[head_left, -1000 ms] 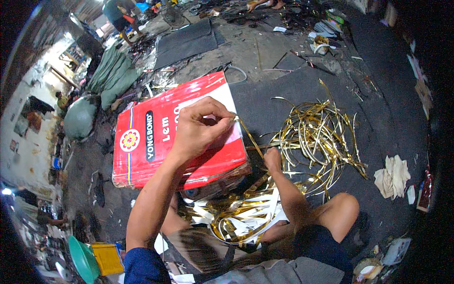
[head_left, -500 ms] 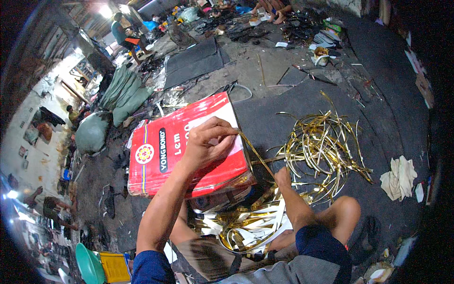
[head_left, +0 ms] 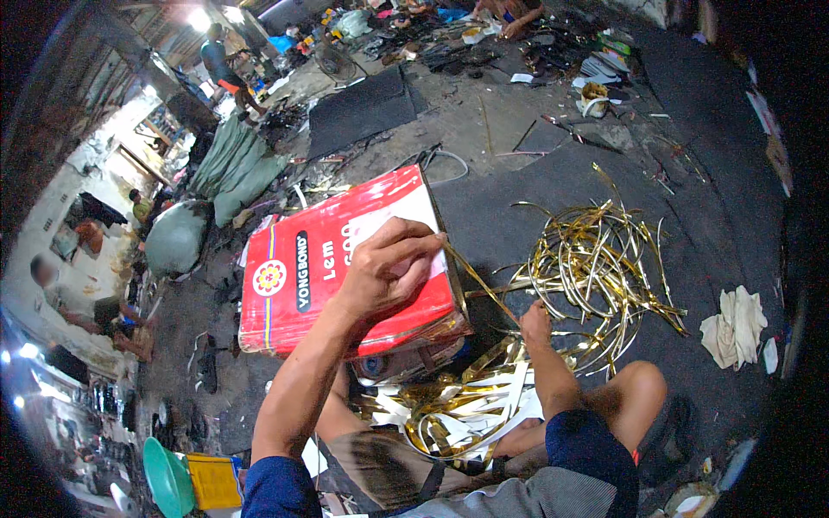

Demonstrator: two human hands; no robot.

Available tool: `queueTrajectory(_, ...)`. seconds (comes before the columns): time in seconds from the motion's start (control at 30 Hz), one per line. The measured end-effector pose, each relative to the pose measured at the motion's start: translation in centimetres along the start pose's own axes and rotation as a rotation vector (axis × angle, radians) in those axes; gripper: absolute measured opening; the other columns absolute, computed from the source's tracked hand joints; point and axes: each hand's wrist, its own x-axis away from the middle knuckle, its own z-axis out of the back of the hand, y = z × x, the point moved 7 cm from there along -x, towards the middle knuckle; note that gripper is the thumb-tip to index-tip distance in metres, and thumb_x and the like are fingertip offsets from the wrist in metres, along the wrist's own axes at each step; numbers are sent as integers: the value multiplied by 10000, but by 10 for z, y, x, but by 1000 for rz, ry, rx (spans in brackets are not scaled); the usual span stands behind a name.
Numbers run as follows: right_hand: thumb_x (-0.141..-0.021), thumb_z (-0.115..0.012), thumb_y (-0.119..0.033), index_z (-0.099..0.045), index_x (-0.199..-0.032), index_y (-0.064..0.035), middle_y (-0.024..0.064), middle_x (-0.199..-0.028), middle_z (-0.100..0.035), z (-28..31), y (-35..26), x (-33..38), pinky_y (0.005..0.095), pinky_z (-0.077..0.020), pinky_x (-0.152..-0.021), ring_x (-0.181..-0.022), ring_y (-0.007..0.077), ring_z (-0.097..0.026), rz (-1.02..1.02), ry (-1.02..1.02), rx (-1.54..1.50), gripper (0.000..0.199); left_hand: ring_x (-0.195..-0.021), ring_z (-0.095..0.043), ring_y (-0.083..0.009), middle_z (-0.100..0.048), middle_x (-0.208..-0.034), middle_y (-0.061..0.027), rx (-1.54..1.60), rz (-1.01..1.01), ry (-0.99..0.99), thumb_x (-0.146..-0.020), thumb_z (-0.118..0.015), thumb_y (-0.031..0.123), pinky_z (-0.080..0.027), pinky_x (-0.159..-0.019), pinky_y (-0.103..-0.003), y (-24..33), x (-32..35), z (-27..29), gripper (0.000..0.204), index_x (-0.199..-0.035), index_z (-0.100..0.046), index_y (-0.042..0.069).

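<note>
A narrow gold strip (head_left: 482, 283) runs taut from the edge of a red box (head_left: 414, 321) down to the right. My left hand (head_left: 390, 266) rests on the box's upper face, its thumb and fingers pinching the strip's upper end at the edge. Lower right of the box, my right hand (head_left: 535, 325) is closed round the strip's other end. Beyond my right hand lies a loose tangle of shiny gold strips (head_left: 596, 268) on the dark floor mat. More gold and white strips (head_left: 458, 416) are heaped between my legs, below the box.
A pale crumpled cloth (head_left: 732, 330) lies at the right. Green sacks (head_left: 177, 237) stand at the left, with a teal basin (head_left: 168, 479) at lower left. A dark mat (head_left: 361, 112) and a small stained bucket (head_left: 593, 99) are farther off. Other people sit or stand in the background.
The whole view has shifted slightly. My right hand has moved a little away from the box's edge along the strip's line; my left hand keeps its pinch on the box.
</note>
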Motion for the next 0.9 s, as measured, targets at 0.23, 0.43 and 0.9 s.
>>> queueTrajectory(0.23,-862,-656,-131,-611,-1115,56,232,-942,-733,36,50,-25,491,-603,-755,-882,410,-736,142,172,214,317,-983,-656,-232,-647,-1011,-99,148,90,-53,-805,-725,120,-524,-885,-361,-15,-11,-1,254,-1042,-787,54)
queueTrajectory(0.43,-1008,-485,-260,-651,-1004,-8,277,-910,-698,240,-115,34,601,-514,-786,-874,511,-656,470,418,-74,302,-1026,-658,-328,-664,-1072,-155,17,95,149,-821,-773,138,-539,-882,-398,50,-5,-22,232,-1010,-712,17)
queueTrajectory(0.9,-1001,-617,-186,-693,-985,-1,97,-823,-708,413,-122,133,327,-511,-709,-756,158,-645,813,335,-257,200,-683,-540,-72,-638,-749,5,895,1032,-59,-1018,-619,218,-441,-620,-271,123,209,-110,265,-915,-707,-9)
